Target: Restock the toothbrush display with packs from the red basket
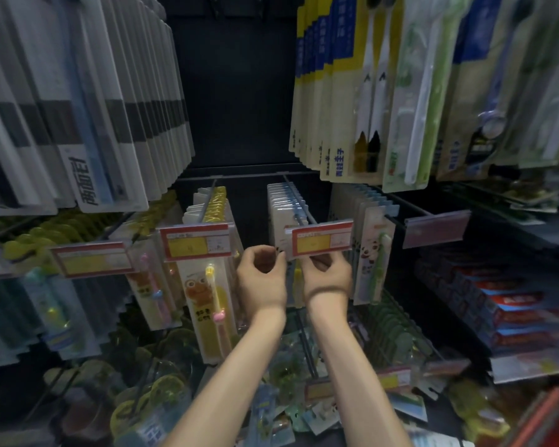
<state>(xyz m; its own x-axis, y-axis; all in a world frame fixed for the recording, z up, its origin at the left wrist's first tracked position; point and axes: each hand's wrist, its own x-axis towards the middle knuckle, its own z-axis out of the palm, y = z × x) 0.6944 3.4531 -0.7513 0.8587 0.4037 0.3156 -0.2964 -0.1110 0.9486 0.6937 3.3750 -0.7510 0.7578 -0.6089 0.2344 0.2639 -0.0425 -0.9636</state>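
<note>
Both my hands are raised to a peg hook in the middle row of the toothbrush display. My left hand (262,279) and my right hand (328,274) pinch the sides of a white toothbrush pack (295,272) just below the hook's red and yellow price tag (320,237). The pack is mostly hidden behind my hands and the tag. More white packs with blue tops (286,204) hang on the same hook behind it. A corner of the red basket (542,421) shows at the bottom right.
A yellow frog-print children's pack (207,301) hangs on the left neighbouring hook, a panda-print pack (370,259) on the right one. Long adult toothbrush packs (88,101) hang overhead on both sides. Loose packs (271,411) lie in a heap below my forearms.
</note>
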